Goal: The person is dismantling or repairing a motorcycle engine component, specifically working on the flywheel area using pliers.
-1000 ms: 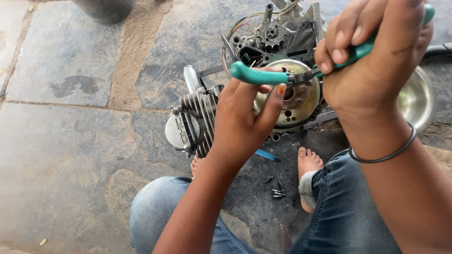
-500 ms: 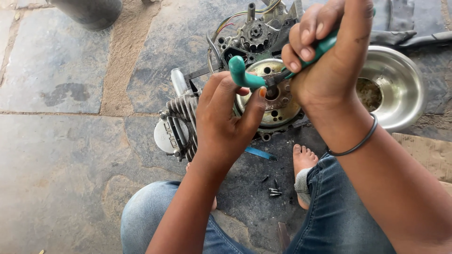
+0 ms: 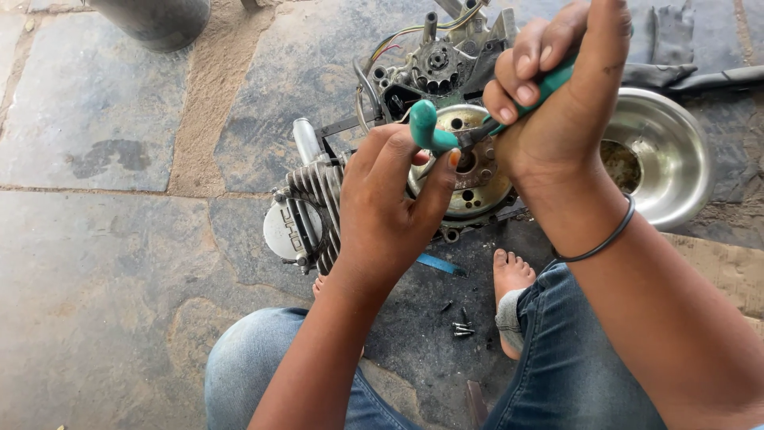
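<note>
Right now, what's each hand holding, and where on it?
Right hand grips a green-handled tool by one green handle; the other handle sticks out free. Left hand holds nothing; it rests on the engine at the round flywheel.

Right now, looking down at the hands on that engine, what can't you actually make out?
- Head view: the tool tip on the round metal rotor is hidden by the left hand.
- The green-handled tool is mostly wrapped by the right hand.
- The engine top is cut off by the frame edge.
- The small screws are too small to type.
</note>
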